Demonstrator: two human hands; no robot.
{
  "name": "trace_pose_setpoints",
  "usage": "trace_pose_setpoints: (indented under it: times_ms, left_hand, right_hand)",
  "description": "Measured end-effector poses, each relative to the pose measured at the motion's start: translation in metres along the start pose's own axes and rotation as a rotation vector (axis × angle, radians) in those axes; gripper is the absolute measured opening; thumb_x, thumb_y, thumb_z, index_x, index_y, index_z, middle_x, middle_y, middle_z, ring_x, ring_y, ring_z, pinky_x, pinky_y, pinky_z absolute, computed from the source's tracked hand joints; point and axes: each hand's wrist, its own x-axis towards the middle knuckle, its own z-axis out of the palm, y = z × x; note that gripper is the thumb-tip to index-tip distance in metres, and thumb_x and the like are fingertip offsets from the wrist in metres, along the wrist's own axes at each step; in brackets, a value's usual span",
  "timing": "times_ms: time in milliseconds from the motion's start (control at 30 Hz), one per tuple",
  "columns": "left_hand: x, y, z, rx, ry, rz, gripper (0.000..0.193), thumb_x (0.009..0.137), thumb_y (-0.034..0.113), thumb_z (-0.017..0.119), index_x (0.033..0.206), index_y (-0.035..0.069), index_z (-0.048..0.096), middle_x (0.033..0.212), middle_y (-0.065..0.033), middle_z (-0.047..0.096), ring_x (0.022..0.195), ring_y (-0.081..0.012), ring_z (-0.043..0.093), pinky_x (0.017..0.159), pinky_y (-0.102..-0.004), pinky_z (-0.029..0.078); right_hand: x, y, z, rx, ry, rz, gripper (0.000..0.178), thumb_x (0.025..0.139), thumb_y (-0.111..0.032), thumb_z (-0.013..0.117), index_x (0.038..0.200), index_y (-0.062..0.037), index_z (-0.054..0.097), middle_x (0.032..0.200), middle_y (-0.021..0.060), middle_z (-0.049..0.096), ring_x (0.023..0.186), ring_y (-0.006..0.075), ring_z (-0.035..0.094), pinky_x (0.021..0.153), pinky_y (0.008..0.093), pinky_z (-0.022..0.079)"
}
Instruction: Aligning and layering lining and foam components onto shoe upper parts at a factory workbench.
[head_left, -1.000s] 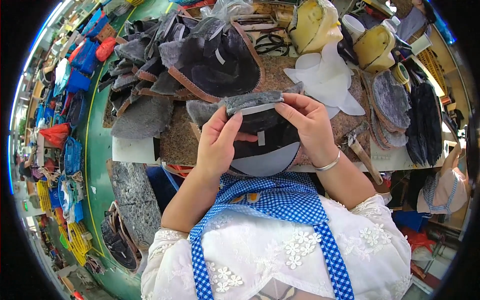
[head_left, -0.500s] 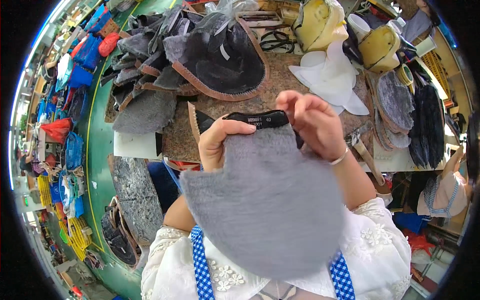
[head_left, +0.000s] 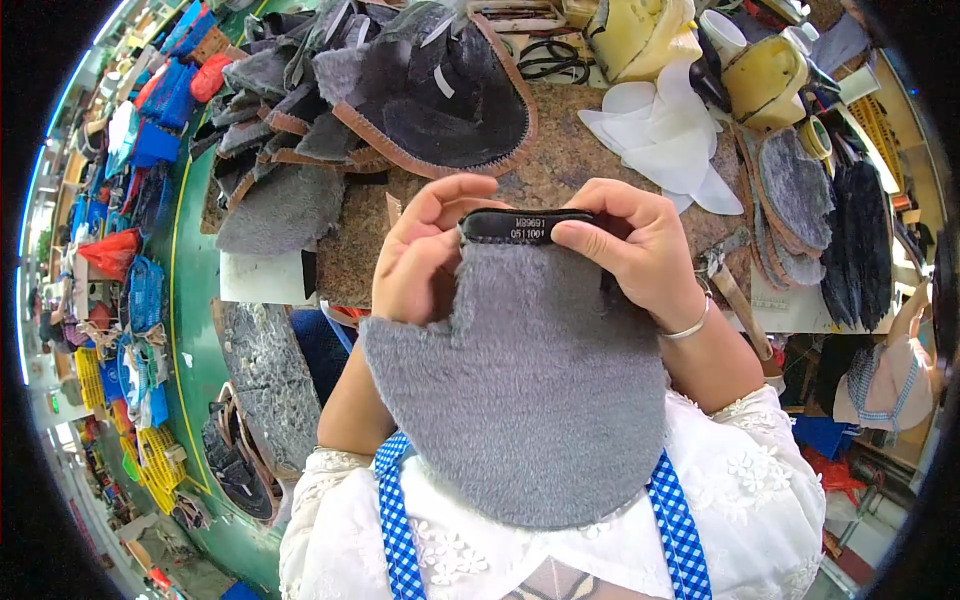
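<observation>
Right hand (head_left: 645, 250) has returned to the strip since half a second ago, its fingers then raised just off it; left thumb, then laid across the strip's face, now sits at its left end. Right: closed in a pinch, thumb on the front of the black printed strip (head_left: 500, 227), index finger along its top edge. Left hand (head_left: 412, 260): half curled, index finger lifted, thumb beside the strip's end; cannot tell whether it grips. Strip runs along the top of the grey plush lining piece (head_left: 540, 380), which hangs fur side up in front of the person's chest, over the white blouse (head_left: 750, 500). Beyond the hands: stone-patterned slab (head_left: 560, 140), with black-lined piece (head_left: 470, 120) at its far side. Right of the slab's middle, white cut-outs (head_left: 660, 135); nearer, a wooden-handled hammer (head_left: 740, 310).
</observation>
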Motion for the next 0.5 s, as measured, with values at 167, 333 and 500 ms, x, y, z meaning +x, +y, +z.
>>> trace_pose_setpoints:
  times_ms: [167,333,500]
  left_hand:
    - [-0.005,-0.004,-0.012,0.139,-0.084,0.010,0.026,0.090,0.009,0.056,0.113,-0.003,0.057,0.100,-0.0093,0.064,0.089,-0.0113,0.060,0.080,-0.0224,0.047]
    - [-0.006,-0.012,-0.012,0.286,0.009,0.103,0.024,0.086,0.010,0.068,0.106,-0.003,0.063,0.090,-0.0010,0.065,0.078,-0.0047,0.057,0.070,-0.0175,0.045]
    - [-0.006,-0.017,-0.013,0.344,0.043,0.088,0.021,0.088,0.013,0.067,0.103,-0.003,0.065,0.087,0.0003,0.065,0.074,-0.0035,0.055,0.068,-0.0167,0.043]
  right_hand:
    - [-0.001,0.000,0.001,-0.141,-0.009,-0.104,0.020,0.077,-0.014,0.077,0.086,0.0014,0.067,0.075,-0.0011,0.062,0.069,0.0049,0.055,0.062,0.0192,0.045]
    - [0.000,0.001,0.002,0.009,0.007,-0.027,0.018,0.077,-0.012,0.076,0.087,0.0000,0.068,0.077,-0.0025,0.062,0.073,0.0036,0.056,0.065,0.0184,0.046]
    - [-0.001,0.002,-0.002,0.064,-0.012,0.007,0.016,0.079,-0.012,0.075,0.087,-0.0007,0.067,0.077,-0.0037,0.062,0.071,0.0023,0.053,0.062,0.0170,0.043]
